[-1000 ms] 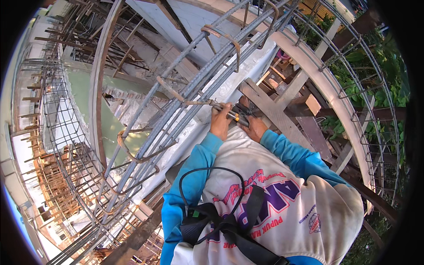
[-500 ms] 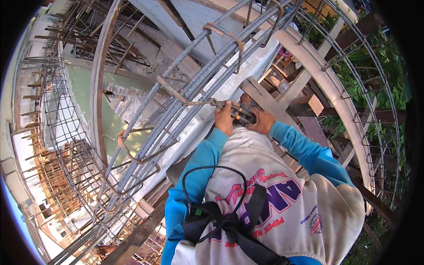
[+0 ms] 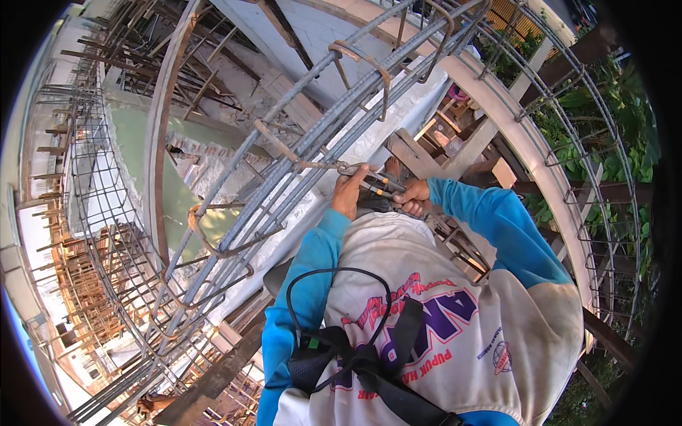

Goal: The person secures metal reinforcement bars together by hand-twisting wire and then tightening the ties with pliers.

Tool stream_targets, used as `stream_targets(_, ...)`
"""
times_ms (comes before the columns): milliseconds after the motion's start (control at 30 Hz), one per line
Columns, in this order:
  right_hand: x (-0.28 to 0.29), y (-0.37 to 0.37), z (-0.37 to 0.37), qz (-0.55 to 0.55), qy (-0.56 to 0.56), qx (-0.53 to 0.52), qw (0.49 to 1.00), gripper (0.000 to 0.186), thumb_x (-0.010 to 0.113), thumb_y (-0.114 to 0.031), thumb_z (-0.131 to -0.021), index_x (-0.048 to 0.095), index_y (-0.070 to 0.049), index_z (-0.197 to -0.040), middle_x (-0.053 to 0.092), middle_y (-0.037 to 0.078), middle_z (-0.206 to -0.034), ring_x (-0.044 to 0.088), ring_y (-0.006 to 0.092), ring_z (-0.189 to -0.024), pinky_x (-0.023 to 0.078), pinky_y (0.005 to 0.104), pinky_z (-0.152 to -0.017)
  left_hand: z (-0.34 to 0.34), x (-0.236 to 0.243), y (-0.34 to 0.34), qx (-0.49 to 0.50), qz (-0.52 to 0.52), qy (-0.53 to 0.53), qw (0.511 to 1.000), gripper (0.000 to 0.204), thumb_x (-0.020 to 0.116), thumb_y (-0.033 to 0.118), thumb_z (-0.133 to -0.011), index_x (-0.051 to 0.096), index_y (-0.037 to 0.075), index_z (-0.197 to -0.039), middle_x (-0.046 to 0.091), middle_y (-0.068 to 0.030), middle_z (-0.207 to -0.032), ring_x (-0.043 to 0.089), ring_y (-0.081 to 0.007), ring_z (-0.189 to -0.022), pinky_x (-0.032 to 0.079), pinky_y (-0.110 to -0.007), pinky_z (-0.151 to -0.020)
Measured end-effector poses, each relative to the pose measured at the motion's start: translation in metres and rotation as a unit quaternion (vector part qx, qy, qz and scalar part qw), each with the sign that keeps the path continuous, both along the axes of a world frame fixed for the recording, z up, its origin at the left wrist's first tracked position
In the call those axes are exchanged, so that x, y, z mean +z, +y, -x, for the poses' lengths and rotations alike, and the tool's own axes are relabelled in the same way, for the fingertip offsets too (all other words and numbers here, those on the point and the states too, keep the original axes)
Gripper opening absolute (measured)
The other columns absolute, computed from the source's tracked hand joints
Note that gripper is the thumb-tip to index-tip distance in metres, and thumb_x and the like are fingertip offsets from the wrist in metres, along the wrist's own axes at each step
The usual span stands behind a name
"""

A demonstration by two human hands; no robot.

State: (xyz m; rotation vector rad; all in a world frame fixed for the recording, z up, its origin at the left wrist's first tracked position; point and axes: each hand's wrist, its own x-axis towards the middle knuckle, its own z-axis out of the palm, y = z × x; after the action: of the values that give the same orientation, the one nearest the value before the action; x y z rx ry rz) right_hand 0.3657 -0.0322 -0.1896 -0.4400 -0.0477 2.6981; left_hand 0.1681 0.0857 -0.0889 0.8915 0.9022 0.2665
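A pair of pliers [image 3: 376, 186] with orange bands on its dark handles lies between my two hands, in front of my body. The jaws meet the rusty end of a stirrup [image 3: 312, 165] that wraps the long steel bars [image 3: 305, 149]. My right hand [image 3: 414, 196] is closed round the handle ends, fingers curled in. Beside the jaws, my left hand [image 3: 347, 192] is closed, its fingertips against the pliers near the pivot. Whether it also pinches part of the stirrup or a wire is hidden.
The rebar cage runs diagonally from upper right to lower left, above a pale concrete edge [image 3: 415, 89]. Curved formwork [image 3: 511, 113] and more bars bend along the right. Timber planks [image 3: 412, 153] lie beyond my hands. A lower level with wooden props [image 3: 92, 277] shows at left.
My right hand has shifted slightly left and down and curled its fingers tighter round the handles. My left hand has moved a little left, staying by the jaws.
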Motion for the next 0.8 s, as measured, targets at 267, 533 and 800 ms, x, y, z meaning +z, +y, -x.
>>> stream_targets(267, 0.055, -0.016, 0.024, -0.393, -0.718, -0.099, 0.566, 0.049, 0.071, -0.01, -0.067, 0.052, 0.001, -0.111, 0.06, 0.02, -0.099, 0.06, 0.0339, -0.094, 0.048, 0.0426, -0.079, -0.019, -0.015, -0.006, 0.135, 0.067, -0.001, 0.989, 0.028, 0.052, 0.022, -0.095, 0.054, -0.002, -0.109, 0.062, -0.0151, -0.109, 0.061, -0.0241, -0.098, 0.051, -0.039, -0.079)
stream_targets(533, 0.03, -0.03, 0.06, -0.376, -0.846, -0.124, 0.358, 0.038, 0.062, -0.006, -0.071, 0.049, -0.005, -0.107, 0.057, 0.015, -0.087, 0.058, 0.0397, -0.081, 0.047, 0.0472, -0.074, -0.004, -0.012, -0.006, 0.08, 0.077, -0.012, 0.994, 0.031, 0.054, 0.023, -0.094, 0.049, 0.001, -0.116, 0.059, -0.0135, -0.116, 0.058, -0.0234, -0.103, 0.049, -0.038, -0.083)
stream_targets(800, 0.028, -0.012, 0.006, -0.034, -0.065, -0.005, 0.997, 0.023, 0.057, -0.03, -0.093, 0.052, -0.009, -0.086, 0.032, -0.006, -0.059, 0.03, 0.002, -0.047, 0.022, 0.0177, -0.038, 0.001, -0.011, -0.002, 0.045, 0.05, -0.103, 0.992, 0.03, 0.06, 0.028, -0.091, 0.058, 0.006, -0.112, 0.062, -0.0044, -0.111, 0.055, -0.0144, -0.103, 0.043, -0.032, -0.088)
